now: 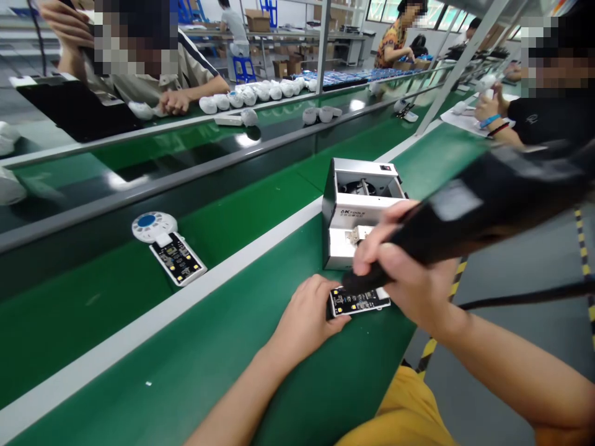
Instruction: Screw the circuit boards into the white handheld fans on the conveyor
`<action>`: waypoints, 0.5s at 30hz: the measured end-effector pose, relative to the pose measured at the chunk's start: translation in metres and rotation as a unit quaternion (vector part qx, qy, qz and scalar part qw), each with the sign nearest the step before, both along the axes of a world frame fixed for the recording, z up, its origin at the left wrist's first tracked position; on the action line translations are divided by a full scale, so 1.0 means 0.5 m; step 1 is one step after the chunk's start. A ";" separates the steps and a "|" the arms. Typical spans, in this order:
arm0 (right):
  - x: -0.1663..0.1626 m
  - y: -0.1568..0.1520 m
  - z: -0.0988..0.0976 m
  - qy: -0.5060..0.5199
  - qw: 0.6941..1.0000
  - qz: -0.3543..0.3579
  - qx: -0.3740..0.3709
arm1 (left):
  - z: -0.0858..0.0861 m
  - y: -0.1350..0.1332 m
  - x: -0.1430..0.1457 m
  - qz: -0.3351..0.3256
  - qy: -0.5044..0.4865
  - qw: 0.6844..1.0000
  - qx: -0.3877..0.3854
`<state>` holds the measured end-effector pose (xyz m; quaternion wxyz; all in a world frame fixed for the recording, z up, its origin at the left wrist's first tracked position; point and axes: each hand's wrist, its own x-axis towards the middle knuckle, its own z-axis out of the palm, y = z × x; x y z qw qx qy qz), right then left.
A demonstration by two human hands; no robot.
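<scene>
On the green workbench, just beside a screw feeder, lies a white-cased circuit board; my left hand pinches its end, my right hand grips a corded electric screwdriver over it.

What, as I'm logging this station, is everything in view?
handheld tool: 1, black, right
circuit board: 1, black, centre
machine: 1, mostly white, behind circuit board
belt: 1, green, middle
fan unit: 1, black-and-white, on belt
worktop: 1, green, foreground
cable: 1, black, right
round units: many, white, far side
panel: 1, black, upper left
stools: 1+, blue, background
boxes: several, brown, background
co-workers: 4+, varied clothing, beyond
left hand: 1, bare, holding circuit board
right hand: 1, bare, holding handheld tool
</scene>
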<state>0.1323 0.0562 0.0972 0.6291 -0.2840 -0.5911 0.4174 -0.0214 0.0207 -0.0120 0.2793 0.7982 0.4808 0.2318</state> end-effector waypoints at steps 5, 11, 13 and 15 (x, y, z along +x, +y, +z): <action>0.047 0.006 0.059 0.045 0.988 -0.125 0.079 | 0.002 0.002 0.000 -0.005 -0.002 1.000 -0.010; 0.041 0.039 0.041 0.042 0.987 -0.122 0.099 | -0.002 0.001 -0.003 -0.005 -0.002 1.000 0.000; 0.042 0.031 0.034 0.018 0.992 -0.095 0.084 | -0.001 0.001 -0.003 -0.007 -0.001 1.000 0.002; 0.045 0.010 0.028 0.003 0.997 -0.048 0.064 | 0.001 0.001 -0.003 -0.007 0.002 1.000 0.002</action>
